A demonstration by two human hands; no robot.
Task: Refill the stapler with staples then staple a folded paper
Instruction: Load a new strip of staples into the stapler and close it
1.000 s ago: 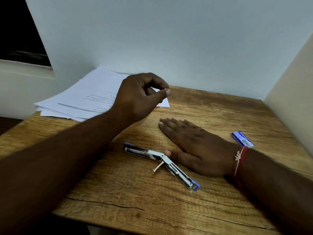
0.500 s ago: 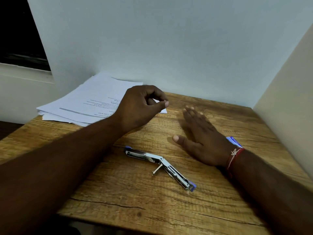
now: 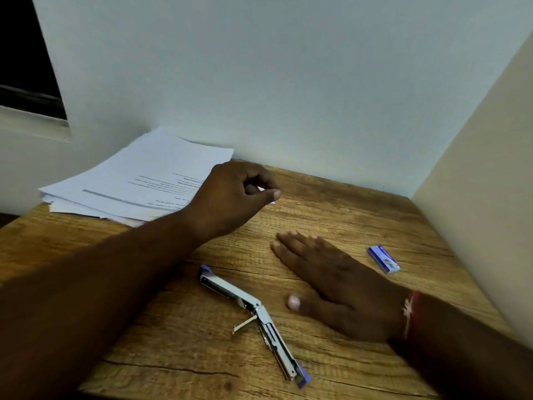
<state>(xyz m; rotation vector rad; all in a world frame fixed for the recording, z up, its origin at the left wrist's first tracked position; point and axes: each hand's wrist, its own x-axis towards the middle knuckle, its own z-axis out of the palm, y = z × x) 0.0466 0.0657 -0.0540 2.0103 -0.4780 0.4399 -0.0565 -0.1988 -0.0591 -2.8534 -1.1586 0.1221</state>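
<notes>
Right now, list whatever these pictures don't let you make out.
All from the head view:
- Whether the left hand pinches staples: its curled fingers hide the grip.
- The print on the paper stack: too small and blurred, partly covered by the left hand.
- The label on the staple box: too small.
- Whether the open stapler holds staples: channel too small to tell.
- The right hand: motion-blurred.

One open stapler; one small blue box; one pile of papers; two hands, left and right; one wooden surface.
</notes>
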